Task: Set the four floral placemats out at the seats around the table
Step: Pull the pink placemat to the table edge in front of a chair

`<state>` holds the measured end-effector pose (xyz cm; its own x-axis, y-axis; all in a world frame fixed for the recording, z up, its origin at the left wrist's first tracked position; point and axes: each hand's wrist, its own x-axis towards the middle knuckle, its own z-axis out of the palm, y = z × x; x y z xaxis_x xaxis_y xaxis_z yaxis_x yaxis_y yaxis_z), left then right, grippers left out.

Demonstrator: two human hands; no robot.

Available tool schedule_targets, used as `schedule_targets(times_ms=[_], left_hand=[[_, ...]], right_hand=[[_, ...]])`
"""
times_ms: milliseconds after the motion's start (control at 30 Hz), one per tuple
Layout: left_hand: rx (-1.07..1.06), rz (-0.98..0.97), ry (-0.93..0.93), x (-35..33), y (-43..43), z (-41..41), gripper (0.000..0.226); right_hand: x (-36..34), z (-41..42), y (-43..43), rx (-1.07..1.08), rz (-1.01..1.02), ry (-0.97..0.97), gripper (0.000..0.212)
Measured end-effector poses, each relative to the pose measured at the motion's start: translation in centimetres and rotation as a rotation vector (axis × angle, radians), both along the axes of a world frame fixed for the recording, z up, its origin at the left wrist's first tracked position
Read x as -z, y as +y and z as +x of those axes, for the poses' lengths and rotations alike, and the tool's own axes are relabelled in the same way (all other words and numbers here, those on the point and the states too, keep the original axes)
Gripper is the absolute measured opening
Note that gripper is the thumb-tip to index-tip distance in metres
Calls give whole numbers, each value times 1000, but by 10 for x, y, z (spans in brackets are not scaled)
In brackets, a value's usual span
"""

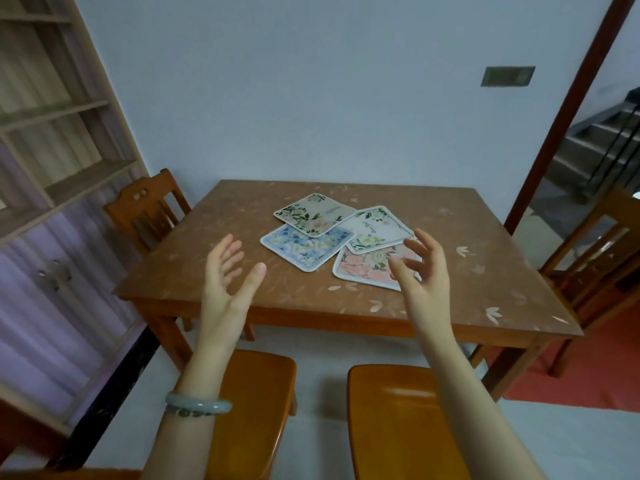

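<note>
Currently all four floral placemats sit in a loose overlapping cluster around the middle of the table (214, 271), none at a seat yet. The beige-green mat (313, 213) is farthest and laps over the far edge of the blue mat (304, 251). The white mat (379, 228), to the right, laps over the far edge of the pink mat (363, 270), which lies nearest on the right. Judgement: the mats look thin, flat, light and fairly stiff, with rounded corners and a pale border; they are not fragile and are likely to slide readily on the smooth tabletop. Best hold is a pinch on an exposed free corner or edge, top mats first (beige-green, white), so the lower ones are not dragged. The left hand (225, 282) hovers near the blue mat, palm turned inward, fingers straight and spread wide, holding nothing. The right hand (420, 271) hovers in front of the pink mat, fingers loosely bent and apart, holding nothing; contact with the mat cannot be told. A pale bracelet (197, 407) is on the left wrist. The left chair (145, 206) and right chair (599, 244) flank the table; two near seats (398, 410) stand at the near side.
</note>
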<state>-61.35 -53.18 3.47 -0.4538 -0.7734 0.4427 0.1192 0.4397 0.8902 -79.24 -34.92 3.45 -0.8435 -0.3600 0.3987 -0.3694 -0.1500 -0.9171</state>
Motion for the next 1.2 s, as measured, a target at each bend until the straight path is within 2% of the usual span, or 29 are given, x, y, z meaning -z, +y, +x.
schedule_targets(times_ms=[200,400,600,900,1200], left_hand=[[38,-112,101,-47,-30,-25,75],[70,-187,251,-97,-53,-42,57],[86,-240,277,-121,-57,-50,59],[65,-220,256,-115,-55,-54,64],[85,-154,151,-77,-49,-82,70]], right_hand=[[-39,-23,-15,22,-36,99,50],[-90,-38,-25,39,-105,208,50],[-114,-40,-25,29,-122,260,49],[-120,-47,-19,34,-139,274,48],[-88,-74,-16,63,-88,220,49]])
